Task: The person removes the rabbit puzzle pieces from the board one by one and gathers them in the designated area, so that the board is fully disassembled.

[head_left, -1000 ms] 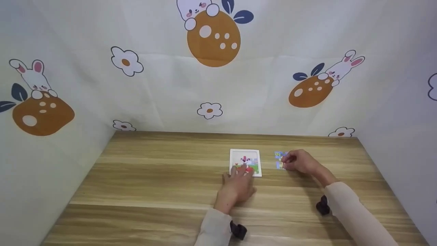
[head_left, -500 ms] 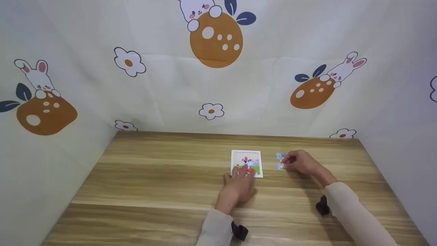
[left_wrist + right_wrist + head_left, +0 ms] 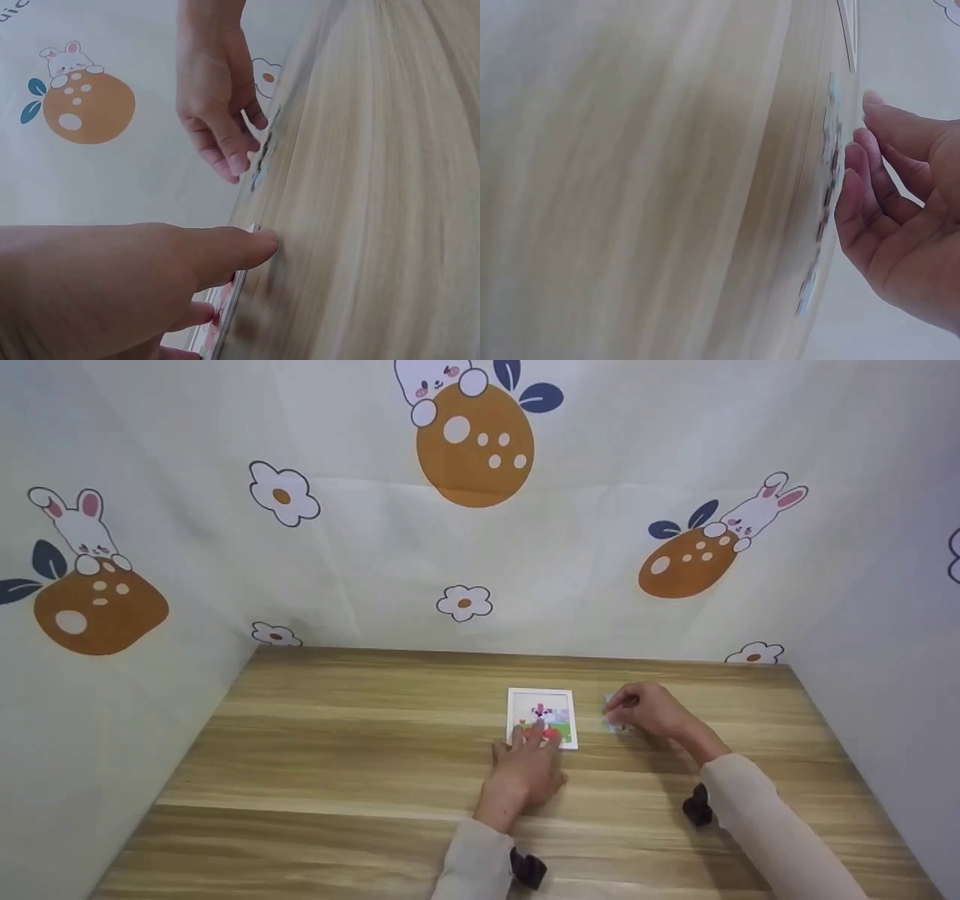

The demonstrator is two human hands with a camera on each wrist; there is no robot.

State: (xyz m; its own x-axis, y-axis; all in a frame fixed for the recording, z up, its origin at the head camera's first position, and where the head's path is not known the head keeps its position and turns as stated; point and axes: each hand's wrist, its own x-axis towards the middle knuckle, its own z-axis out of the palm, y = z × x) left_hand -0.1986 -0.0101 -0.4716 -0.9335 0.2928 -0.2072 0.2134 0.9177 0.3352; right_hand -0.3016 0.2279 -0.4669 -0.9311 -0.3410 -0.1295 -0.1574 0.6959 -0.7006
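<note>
A white-framed picture puzzle board [image 3: 541, 706] lies flat on the wooden table [image 3: 337, 757]. My left hand [image 3: 534, 737] rests on its near edge with straight fingers [image 3: 259, 244], and the board's edge [image 3: 223, 309] shows under them. Just right of the board lie several loose puzzle pieces [image 3: 619, 726]. My right hand [image 3: 616, 706] hovers over them with its fingers lightly curved. The fingertips [image 3: 851, 161] sit right at the pieces [image 3: 829, 161]. I see nothing gripped between the fingers. The same hand [image 3: 225, 142] hangs above the pieces [image 3: 261, 161] in the left wrist view.
Cloth walls printed with rabbits and flowers [image 3: 465, 600] close the table on the left, back and right. Black wrist-camera mounts sit at my left sleeve [image 3: 529, 868] and right sleeve [image 3: 697, 806]. Bare wood lies to the left and in front of the board.
My right hand has shifted a little left and forward over the loose pieces, hiding more of them. The left hand and the board have stayed put.
</note>
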